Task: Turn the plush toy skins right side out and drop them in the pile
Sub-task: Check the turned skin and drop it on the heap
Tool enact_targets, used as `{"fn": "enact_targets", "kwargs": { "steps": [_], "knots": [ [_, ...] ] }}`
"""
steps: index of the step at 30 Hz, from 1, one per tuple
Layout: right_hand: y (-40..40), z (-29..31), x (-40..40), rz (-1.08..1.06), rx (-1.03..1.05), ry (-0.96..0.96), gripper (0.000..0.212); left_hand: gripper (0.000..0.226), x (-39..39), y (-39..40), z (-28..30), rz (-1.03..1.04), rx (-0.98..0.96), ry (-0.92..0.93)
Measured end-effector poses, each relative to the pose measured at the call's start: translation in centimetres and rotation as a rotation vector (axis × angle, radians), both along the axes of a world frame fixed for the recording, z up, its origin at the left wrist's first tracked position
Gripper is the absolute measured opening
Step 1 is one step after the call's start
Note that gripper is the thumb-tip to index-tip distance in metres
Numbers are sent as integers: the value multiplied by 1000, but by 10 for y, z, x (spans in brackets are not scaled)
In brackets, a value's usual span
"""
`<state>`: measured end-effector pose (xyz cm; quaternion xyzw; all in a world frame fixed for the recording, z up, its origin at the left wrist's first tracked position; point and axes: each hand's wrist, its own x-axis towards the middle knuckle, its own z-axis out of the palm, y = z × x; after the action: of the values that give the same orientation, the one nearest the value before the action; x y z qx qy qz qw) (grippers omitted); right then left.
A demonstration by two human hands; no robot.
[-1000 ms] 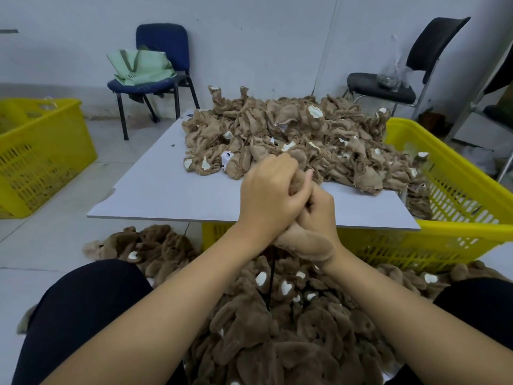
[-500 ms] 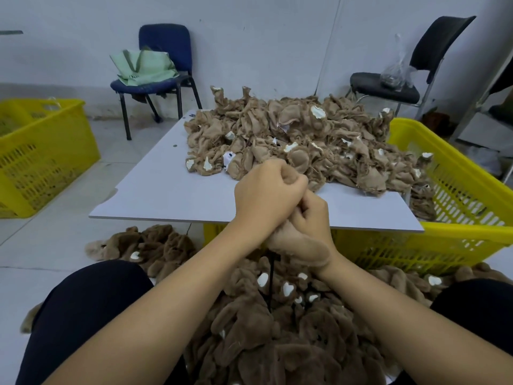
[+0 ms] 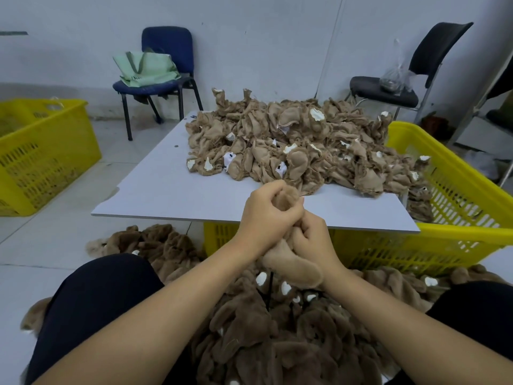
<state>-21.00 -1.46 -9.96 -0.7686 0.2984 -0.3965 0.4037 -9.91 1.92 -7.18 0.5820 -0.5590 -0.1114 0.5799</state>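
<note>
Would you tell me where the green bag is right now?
In the head view, the green bag lies on the seat of the blue chair at upper left, against the back wall, beyond the white board's far left corner.

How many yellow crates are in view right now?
2 for sure. One yellow crate stands on the floor at far left. The other yellow crate sits at right, partly under the white board. The yellow under the board's middle looks like the same crate.
</note>
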Motion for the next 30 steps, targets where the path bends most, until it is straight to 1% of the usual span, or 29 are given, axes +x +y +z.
{"fn": "enact_targets", "kwargs": {
  "steps": [1,3,5,6,7,8,9,12,13,16,17,18,21,22,23,24,25,26,27,30],
  "knots": [
    [1,0,-2,29,-17,-7,30,26,-4,3,-1,43,-93,-62],
    [1,2,-5,89,-69,-27,24,27,-13,8,0,106,-273,-171],
    [-1,6,-6,103,-144,-40,19,25,-15,8,2,115,-444,-246],
    [-1,7,-6,96,-193,-45,21,21,-13,7,0,113,-518,-294],
    [-1,7,-6,94,-237,-49,24,17,-9,6,-4,115,-567,-340],
    [-1,5,-4,94,-257,-42,27,13,-6,4,-10,118,-574,-362],
    [0,3,-3,96,-246,-25,29,10,-4,4,-16,126,-538,-342],
    [-4,0,0,96,-145,11,30,13,-7,5,-23,163,-305,-80],
    [-7,1,0,92,-122,16,31,12,-9,3,-23,165,-241,-50],
    [-11,6,-7,66,-94,44,33,14,-11,-4,-17,186,-92,-124],
    [-12,7,-9,55,-105,42,33,19,-11,-5,-11,194,-80,-131],
    [-13,9,-9,44,-124,22,34,24,-11,-5,-5,192,-110,-127],
    [-11,13,-3,39,-144,-63,31,31,-7,-5,4,191,-328,-192],
    [-12,12,-1,46,-120,-56,30,31,-5,-6,0,181,-355,-165],
    [-12,10,1,46,-84,-21,30,31,-4,-6,-4,160,-319,-90],
    [-11,7,1,40,-38,23,29,31,-5,-5,-7,124,-239,14],
    [-11,4,1,31,9,52,28,30,-8,-4,-11,98,-132,80],
    [-11,3,-1,23,47,60,27,29,-10,-5,-13,102,-56,84],
    [-11,4,-3,20,68,54,26,29,-11,-7,-13,130,-24,36],
    [-13,17,-4,24,24,19,22,30,-8,-13,6,138,-59,12]
  ]
}}
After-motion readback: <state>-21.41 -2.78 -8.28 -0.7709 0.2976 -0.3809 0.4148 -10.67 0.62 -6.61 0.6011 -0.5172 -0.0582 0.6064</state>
